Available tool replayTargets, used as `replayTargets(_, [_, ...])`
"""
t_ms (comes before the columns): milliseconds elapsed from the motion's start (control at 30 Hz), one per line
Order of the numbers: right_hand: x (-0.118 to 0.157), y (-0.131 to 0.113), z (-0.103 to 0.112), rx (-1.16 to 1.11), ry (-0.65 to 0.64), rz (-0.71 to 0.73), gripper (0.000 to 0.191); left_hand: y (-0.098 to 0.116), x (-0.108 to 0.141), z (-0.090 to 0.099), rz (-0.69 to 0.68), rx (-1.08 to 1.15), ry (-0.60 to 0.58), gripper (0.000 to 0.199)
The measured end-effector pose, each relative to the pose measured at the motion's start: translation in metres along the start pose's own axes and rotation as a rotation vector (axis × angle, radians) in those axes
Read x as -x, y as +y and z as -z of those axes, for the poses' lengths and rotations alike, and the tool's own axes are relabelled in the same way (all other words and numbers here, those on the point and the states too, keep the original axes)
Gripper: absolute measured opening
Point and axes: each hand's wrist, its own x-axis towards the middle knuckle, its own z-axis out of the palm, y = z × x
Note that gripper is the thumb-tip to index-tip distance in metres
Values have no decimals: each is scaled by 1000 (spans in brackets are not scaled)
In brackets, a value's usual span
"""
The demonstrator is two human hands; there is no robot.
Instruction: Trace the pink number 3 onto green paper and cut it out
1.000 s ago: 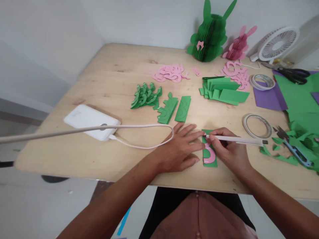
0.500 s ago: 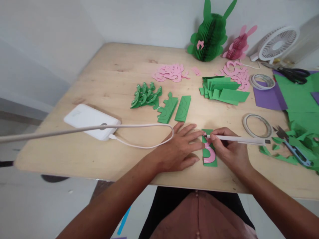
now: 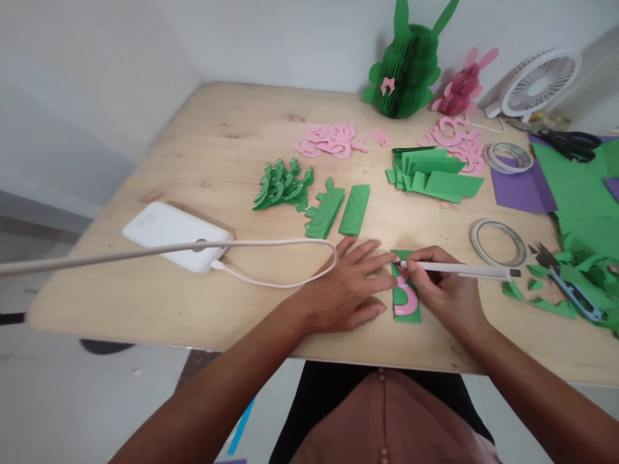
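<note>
A green paper strip [image 3: 414,316] lies on the table near its front edge, with a pink curved paper piece [image 3: 409,300] on top. My left hand [image 3: 351,287] rests flat with fingers spread, its fingertips touching the left side of the strip and the pink piece. My right hand [image 3: 447,290] is closed round a white pen [image 3: 467,270], whose tip meets the upper part of the pink piece. Beyond my left hand lie a green strip with a drawn outline [image 3: 354,211], a partly cut green piece [image 3: 325,214] and a heap of green cutouts [image 3: 281,185].
A white power bank [image 3: 176,235] with a looping cable [image 3: 285,243] lies left. Green strips [image 3: 435,175] and pink cutouts [image 3: 329,140] lie farther back. Tape rolls [image 3: 500,242], scissors [image 3: 570,287] and green scraps [image 3: 585,270] are at right. Paper rabbits [image 3: 411,71] and a fan [image 3: 539,84] stand behind.
</note>
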Motion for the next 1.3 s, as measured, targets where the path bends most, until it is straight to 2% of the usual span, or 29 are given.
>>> replayTargets(1300, [0, -2, 1, 64, 43, 1, 10, 0, 0, 1, -2, 6, -2, 34])
